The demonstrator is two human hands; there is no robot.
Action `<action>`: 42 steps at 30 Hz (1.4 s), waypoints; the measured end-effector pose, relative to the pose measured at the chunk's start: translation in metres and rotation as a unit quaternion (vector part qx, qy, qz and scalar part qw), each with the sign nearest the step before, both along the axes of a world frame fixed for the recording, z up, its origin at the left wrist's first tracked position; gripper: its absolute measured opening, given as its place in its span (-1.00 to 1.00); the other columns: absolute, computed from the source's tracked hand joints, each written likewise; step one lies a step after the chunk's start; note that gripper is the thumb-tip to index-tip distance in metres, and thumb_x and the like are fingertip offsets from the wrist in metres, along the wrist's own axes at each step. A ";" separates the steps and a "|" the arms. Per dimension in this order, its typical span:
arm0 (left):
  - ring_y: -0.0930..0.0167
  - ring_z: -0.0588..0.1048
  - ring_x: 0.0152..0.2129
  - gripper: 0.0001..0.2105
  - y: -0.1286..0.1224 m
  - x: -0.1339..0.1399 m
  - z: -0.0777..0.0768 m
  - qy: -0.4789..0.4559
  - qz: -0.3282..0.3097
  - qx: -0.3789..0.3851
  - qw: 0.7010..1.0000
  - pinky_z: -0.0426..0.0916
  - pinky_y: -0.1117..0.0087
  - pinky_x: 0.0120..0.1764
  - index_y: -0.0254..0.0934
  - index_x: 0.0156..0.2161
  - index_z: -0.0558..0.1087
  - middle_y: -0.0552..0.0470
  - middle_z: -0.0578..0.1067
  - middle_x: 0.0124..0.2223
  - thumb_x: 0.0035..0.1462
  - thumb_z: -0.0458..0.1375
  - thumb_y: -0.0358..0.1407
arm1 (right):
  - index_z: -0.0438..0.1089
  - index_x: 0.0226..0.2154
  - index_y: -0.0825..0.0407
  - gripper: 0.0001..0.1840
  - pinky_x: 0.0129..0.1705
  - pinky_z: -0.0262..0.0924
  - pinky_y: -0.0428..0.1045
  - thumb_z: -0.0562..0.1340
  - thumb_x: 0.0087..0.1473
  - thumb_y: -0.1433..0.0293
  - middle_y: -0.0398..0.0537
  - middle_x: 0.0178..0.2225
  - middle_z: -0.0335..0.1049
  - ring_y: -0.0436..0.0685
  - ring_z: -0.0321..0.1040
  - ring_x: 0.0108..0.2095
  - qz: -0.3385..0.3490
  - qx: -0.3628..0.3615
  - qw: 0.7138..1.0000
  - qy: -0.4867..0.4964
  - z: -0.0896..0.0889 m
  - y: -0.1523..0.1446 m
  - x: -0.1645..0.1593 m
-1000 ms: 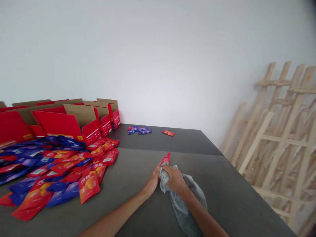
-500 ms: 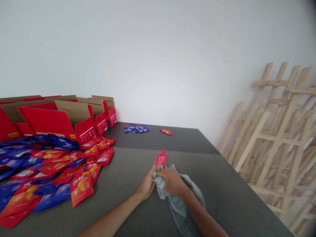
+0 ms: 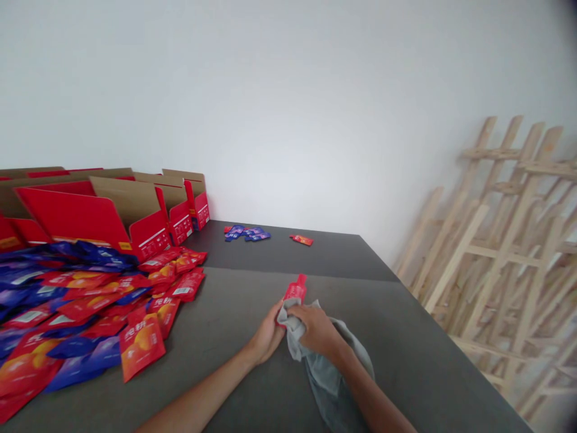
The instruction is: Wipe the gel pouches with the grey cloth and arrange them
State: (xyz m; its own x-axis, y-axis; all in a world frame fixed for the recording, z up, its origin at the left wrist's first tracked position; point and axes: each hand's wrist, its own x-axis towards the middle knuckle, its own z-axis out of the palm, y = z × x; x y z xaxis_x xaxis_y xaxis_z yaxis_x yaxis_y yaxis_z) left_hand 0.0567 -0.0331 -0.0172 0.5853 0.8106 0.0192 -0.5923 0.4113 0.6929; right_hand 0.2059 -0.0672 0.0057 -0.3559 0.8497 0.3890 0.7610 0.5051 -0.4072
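Over the middle of the dark table, my left hand [image 3: 267, 334] grips a red pouch [image 3: 296, 290] by its side, its narrow top end pointing away from me. My right hand [image 3: 318, 328] is closed on a grey cloth [image 3: 293, 325], pressed against the face of the pouch. The cloth covers the lower part of the pouch, and its loose end hangs down beside my right forearm onto the table. Some fingers of both hands are hidden behind the pouch and the cloth.
A heap of red and blue pouches [image 3: 143, 347] spreads over the left of the table [image 3: 216, 373]. Behind it stand open red cartons [image 3: 72, 218]. Several blue pouches [image 3: 258, 234] and one red-orange pouch [image 3: 302, 240] lie at the back. Wooden easels [image 3: 500, 258] lean on the wall at right.
My right hand and the cloth have shifted slightly over the pouch, which both hands still hold. The view has turned a little, so the cartons and heap sit slightly further left.
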 end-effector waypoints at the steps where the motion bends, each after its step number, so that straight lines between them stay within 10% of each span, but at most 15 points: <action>1: 0.17 0.48 0.03 -0.62 0.001 0.000 0.000 -0.002 -0.008 -0.009 1.000 0.20 0.19 0.18 -0.39 -0.10 0.58 -0.16 0.60 -0.06 0.22 0.16 -0.08 | 0.45 -0.17 -0.06 -0.72 -0.17 0.24 -0.07 0.17 0.06 0.52 -0.11 -0.22 0.56 0.13 0.49 -0.21 0.026 -0.011 0.999 -0.019 0.000 -0.001 -0.002; 11: 0.20 0.51 -0.04 -0.62 0.000 0.003 -0.005 0.007 0.006 0.018 1.000 0.19 0.19 0.18 -0.37 -0.02 0.55 -0.12 0.61 -0.12 0.21 0.19 -0.10 | 0.41 -0.11 -0.03 -0.71 -0.22 0.27 -0.04 0.12 0.13 0.48 -0.03 -0.22 0.54 0.17 0.48 -0.26 -0.214 0.109 0.966 0.098 -0.005 0.006 0.016; 20: 0.14 0.48 0.03 -0.57 0.001 0.000 0.000 0.003 -0.010 -0.009 1.000 0.21 0.16 0.18 -0.39 -0.11 0.57 -0.18 0.59 -0.06 0.20 0.15 -0.02 | 0.44 -0.15 -0.07 -0.68 -0.18 0.25 -0.05 0.18 0.03 0.53 -0.11 -0.21 0.56 0.17 0.48 -0.19 0.021 -0.009 0.999 -0.036 -0.002 -0.001 -0.004; 29: 0.15 0.33 0.19 -0.48 0.000 0.002 -0.008 0.023 0.009 0.070 0.997 0.12 0.14 0.24 -0.25 0.23 0.39 -0.12 0.42 0.22 0.26 0.13 -0.05 | 0.40 -0.12 0.00 -0.78 -0.22 0.26 0.00 0.11 0.23 0.37 0.00 -0.23 0.53 0.19 0.48 -0.26 -0.207 0.119 0.964 0.120 -0.005 0.008 0.017; 36: 0.17 0.30 0.20 -0.32 0.006 -0.003 -0.009 0.114 0.118 0.152 0.975 0.18 0.24 0.20 -0.17 0.32 0.22 -0.15 0.35 0.26 0.16 0.25 -0.02 | 0.34 -0.16 0.02 -0.72 -0.34 0.27 0.00 0.05 0.33 0.19 -0.06 -0.37 0.44 0.14 0.40 -0.39 -0.187 0.087 0.943 0.260 -0.001 0.006 0.009; 42: 0.14 0.22 0.26 -0.35 0.002 -0.001 -0.012 0.103 0.077 0.149 0.980 0.22 0.22 0.19 -0.17 0.31 0.22 -0.14 0.29 0.31 0.19 0.19 0.03 | 0.33 -0.20 -0.02 -0.75 -0.30 0.29 0.04 0.09 0.31 0.16 -0.06 -0.36 0.41 0.16 0.35 -0.37 -0.169 0.094 0.931 0.310 0.003 0.005 0.006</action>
